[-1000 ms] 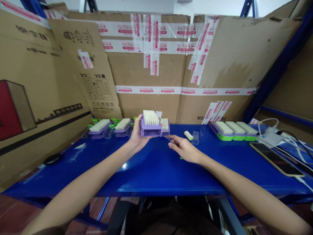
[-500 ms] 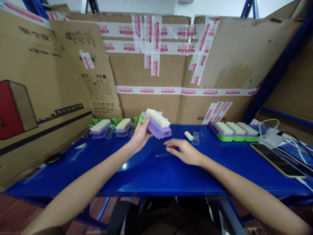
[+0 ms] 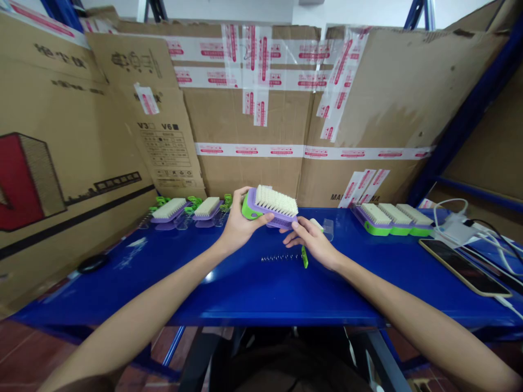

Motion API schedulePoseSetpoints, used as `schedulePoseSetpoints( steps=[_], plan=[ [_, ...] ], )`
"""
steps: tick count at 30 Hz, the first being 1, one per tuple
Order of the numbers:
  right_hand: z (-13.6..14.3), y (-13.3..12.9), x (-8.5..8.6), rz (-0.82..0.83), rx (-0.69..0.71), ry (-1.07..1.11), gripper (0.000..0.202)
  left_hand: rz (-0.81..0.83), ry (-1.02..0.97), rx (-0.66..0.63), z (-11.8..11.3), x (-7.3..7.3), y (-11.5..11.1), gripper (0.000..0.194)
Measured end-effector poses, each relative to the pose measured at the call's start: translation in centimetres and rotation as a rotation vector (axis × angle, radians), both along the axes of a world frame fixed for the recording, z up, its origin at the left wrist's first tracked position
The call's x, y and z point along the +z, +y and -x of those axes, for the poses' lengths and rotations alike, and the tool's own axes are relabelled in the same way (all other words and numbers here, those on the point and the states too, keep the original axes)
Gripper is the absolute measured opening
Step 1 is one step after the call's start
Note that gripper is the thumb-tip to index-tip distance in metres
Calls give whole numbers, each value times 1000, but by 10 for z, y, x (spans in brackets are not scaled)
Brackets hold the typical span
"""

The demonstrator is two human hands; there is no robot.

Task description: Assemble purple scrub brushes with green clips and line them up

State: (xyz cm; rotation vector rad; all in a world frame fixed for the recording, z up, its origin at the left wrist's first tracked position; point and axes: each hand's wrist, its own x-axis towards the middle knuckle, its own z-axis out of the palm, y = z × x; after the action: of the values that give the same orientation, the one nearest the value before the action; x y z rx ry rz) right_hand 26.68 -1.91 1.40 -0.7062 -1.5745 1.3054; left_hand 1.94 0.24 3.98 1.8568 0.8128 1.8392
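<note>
Above the middle of the table, my left hand is closed round the left end of a purple and green scrubbing brush, its white bristles facing up. The thumb and index finger of my right hand pinch the brush's right end, and the other fingers curl beneath. Just under my right hand is a small green plastic piece; I cannot tell whether it touches the hand. A metal coil spring lies on the table. Behind my right hand are a partly hidden white and green part and a clear plastic piece.
Brush heads with green and clear parts stand at the back left. Three brushes sit side by side at the back right. A phone and white charger cables lie at the right edge. Cardboard walls enclose the blue table.
My left hand has turned the brush, and its bristles tilt more toward me. My right hand has risen to grip the brush's right end. The green piece now shows below it.
</note>
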Motion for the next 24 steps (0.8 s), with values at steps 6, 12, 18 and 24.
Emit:
schedulePoseSetpoints(
  steps=[6,12,18,24],
  plan=[
    [-3,-1,5,-42,-56,-35,45,22,4,-56,-2,-4,-3,90],
    [3,-8,0,-137,-98,-30,54,305,-61,-402,-7,-9,-1,61],
    [5,-14,0,-204,-155,-108,86,318,-160,-338,-6,-13,2,67],
    [2,-19,4,-349,-101,-164,92,188,44,-248,-4,-6,-4,72]
  ],
)
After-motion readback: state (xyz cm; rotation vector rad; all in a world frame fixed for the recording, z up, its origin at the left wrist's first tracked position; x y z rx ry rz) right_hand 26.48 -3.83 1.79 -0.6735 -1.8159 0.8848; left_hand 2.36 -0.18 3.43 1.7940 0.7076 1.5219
